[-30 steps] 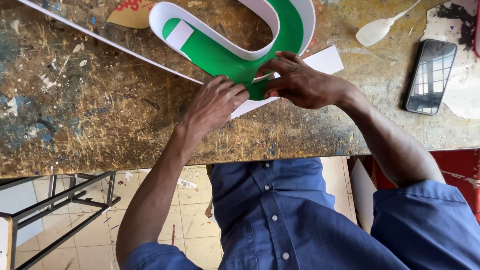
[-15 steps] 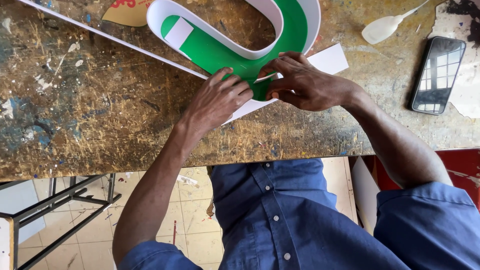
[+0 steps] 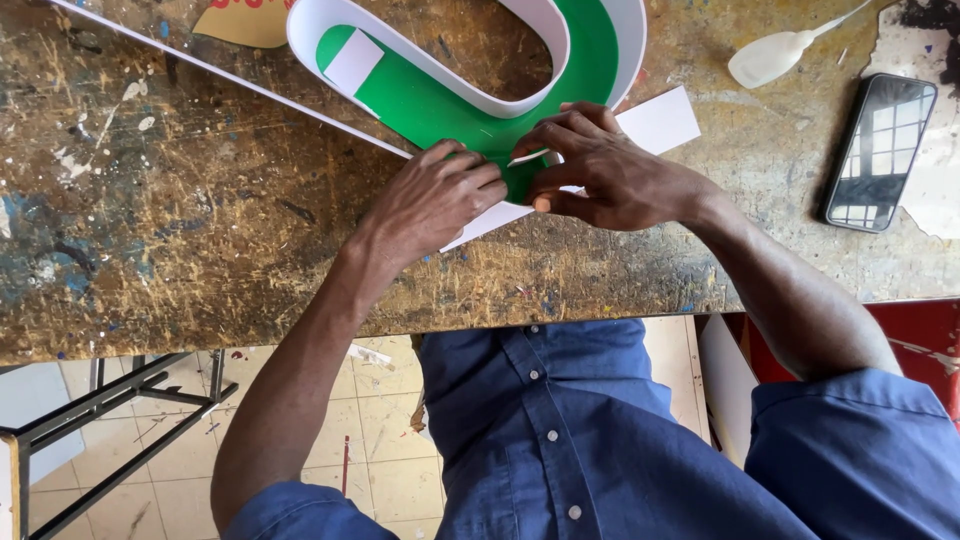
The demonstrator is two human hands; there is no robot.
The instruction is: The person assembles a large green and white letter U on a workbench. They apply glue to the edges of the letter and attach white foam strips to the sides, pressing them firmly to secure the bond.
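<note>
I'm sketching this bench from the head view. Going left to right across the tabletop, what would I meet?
Thin white strip → left hand → right hand → white squeeze bottle → black phone.

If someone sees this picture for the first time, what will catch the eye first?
First the bright green curved shape with a white raised rim, lying at the top middle of the scarred, paint-flecked wooden table. Both hands meet at its lower end: the left hand presses on it, the right hand pinches a thin white strip there. A dark phone lies at the far right.
</note>
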